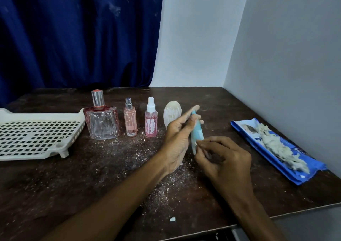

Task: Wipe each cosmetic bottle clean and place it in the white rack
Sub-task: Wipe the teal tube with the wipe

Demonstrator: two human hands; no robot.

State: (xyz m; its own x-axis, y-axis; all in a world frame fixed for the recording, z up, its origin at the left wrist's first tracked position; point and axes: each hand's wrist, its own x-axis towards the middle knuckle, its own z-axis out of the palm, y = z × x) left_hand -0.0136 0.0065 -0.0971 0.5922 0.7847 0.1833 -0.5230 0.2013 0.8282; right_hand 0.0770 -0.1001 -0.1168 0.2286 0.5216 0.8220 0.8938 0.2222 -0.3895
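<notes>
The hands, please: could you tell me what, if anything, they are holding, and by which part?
The left hand grips a light blue bottle by its upper half; the right hand pinches its lower end.

The surface (pixel 92 176) is dark, matt wood grain, gritty with white flakes. The rack (pixel 42 115) is dull white perforated plastic. The large bottle (pixel 102 124) is clear ribbed glass under a shiny metal cap (pixel 97 97). The blue tube (pixel 196 132) is smooth plastic, smeared white. The packet (pixel 262 146) is glossy blue film; the curtain (pixel 73 34) is velvety cloth.
</notes>
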